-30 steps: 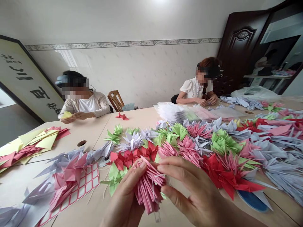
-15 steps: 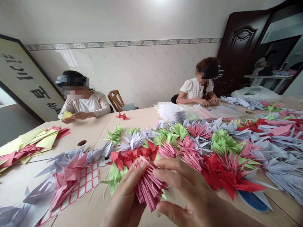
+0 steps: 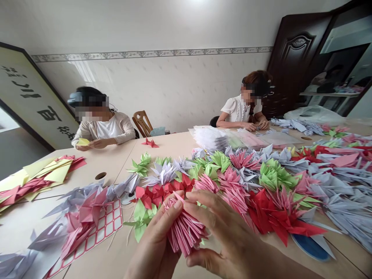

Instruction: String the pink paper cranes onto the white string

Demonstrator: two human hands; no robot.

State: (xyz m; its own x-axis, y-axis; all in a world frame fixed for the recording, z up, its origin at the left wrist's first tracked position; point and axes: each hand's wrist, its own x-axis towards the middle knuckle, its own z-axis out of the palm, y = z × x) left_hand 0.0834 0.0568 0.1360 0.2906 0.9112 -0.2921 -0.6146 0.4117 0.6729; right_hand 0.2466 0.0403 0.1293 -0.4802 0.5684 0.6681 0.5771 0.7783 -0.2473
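A thick bundle of pink folded paper pieces (image 3: 183,228) is held low in the middle of the view, just above the table. My left hand (image 3: 155,244) grips it from the left, fingers curled along its side. My right hand (image 3: 229,242) closes over it from the right, fingers pressed across its top and thumb under it. Behind the bundle lies a long heap of folded paper flowers (image 3: 232,176) in pink, red, green and lilac.
Lilac and pink folded pieces (image 3: 78,209) lie on a red grid sheet (image 3: 107,224) at left. Yellow and red paper (image 3: 40,174) is stacked far left. Two people sit at the far side of the table (image 3: 119,155), one folding yellow paper (image 3: 83,142).
My right hand has slid left and down over the pink bundle, and its fingers now cover the top. The bundle sits slightly lower between both hands.
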